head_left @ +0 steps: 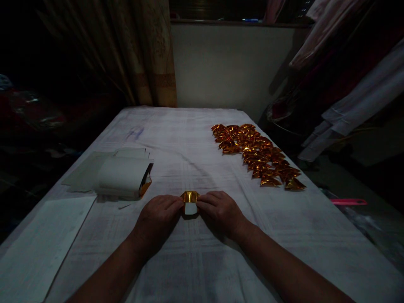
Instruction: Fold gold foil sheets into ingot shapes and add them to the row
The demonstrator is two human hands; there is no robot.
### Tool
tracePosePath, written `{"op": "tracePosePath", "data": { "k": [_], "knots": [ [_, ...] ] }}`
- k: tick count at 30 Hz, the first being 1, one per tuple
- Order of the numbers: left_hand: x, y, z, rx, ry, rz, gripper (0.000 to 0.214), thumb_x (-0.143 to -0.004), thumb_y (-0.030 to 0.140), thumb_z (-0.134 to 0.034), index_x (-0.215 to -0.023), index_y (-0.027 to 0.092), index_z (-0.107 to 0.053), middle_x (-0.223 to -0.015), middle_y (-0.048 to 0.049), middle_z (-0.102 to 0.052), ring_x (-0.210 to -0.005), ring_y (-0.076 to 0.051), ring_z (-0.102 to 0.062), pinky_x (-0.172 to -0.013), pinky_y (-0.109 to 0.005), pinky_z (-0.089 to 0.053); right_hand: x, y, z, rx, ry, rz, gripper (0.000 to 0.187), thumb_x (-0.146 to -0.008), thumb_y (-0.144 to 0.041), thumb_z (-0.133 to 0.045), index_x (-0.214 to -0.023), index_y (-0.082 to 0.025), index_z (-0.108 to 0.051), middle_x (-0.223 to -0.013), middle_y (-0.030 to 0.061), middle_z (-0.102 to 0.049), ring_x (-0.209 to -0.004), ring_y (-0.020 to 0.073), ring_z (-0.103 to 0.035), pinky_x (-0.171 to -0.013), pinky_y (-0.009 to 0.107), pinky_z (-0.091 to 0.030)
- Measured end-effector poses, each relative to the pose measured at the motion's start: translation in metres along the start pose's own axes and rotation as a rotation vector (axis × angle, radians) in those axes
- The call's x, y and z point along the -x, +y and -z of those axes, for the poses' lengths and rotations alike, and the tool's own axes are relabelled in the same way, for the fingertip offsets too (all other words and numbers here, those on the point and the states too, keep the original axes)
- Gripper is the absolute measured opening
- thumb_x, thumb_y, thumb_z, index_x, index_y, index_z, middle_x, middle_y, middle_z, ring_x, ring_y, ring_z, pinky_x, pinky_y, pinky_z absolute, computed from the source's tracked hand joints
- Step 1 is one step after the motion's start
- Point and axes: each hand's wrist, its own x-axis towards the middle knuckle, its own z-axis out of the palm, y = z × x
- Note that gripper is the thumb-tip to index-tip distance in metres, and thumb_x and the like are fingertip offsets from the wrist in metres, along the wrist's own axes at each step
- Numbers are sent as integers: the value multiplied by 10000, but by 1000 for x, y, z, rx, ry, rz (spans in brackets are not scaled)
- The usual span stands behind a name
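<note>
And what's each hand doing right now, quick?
Left hand: closed, pinching the left side of the folded gold-foil paper.
Right hand: closed, pinching its right side.

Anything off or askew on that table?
A bluish-purple smudge marks the pale plaid tablecloth toward its far left, standing out from the pattern. Nearer, the curled whitish paper stack lies uneven, edges misaligned.
</note>
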Motion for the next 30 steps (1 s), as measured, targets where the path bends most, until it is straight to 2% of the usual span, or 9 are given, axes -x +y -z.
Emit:
{"op": "tracePosePath", "data": {
  "k": [6,10,15,22,30],
  "knots": [
    [1,2,3,-32,-22,-6,154,-1000,206,-524,-1036,196,-673,-967,-70,-732,-865,-225,-671,-759,-380,-537,2,-3,2,26,-5,-20,147,-980,-203,-577,-1075,-189,-688,-990,69,-764,-818,198,-663,-710,327,-472],
    [2,0,1,-19,-10,5,189,-1011,206,-494,-1033,201,-682,-984,-71,-735,-868,-224,-672,-756,-382,-535,4,-2,0,-13,4,-61,152,-995,-193,-528,-981,-189,-679,-951,75,-765,-805,187,-665,-726,325,-480],
    [3,-3,-1,36,-14,120,210,-1024,296,-492,-994,215,-683,-970,-60,-722,-870,-222,-652,-769,-378,-510,5,1,1,-71,14,-120,143,-997,-245,-554,-963,-207,-688,-937,65,-752,-815,195,-655,-720,323,-468],
    [0,-6,-3,117,-42,315,229,-994,338,-521,-863,219,-668,-874,-42,-675,-864,-231,-597,-813,-403,-444,2,3,1,-83,-90,-339,200,-995,-241,-516,-867,-206,-665,-799,46,-668,-750,192,-591,-687,312,-433],
    [-5,-3,-8,96,-29,393,239,-977,351,-522,-806,213,-615,-909,-52,-642,-890,-248,-556,-793,-413,-415,-4,-2,-3,5,-126,-387,191,-978,-259,-519,-824,-209,-619,-783,40,-633,-724,197,-553,-674,329,-380]
  ]
}}
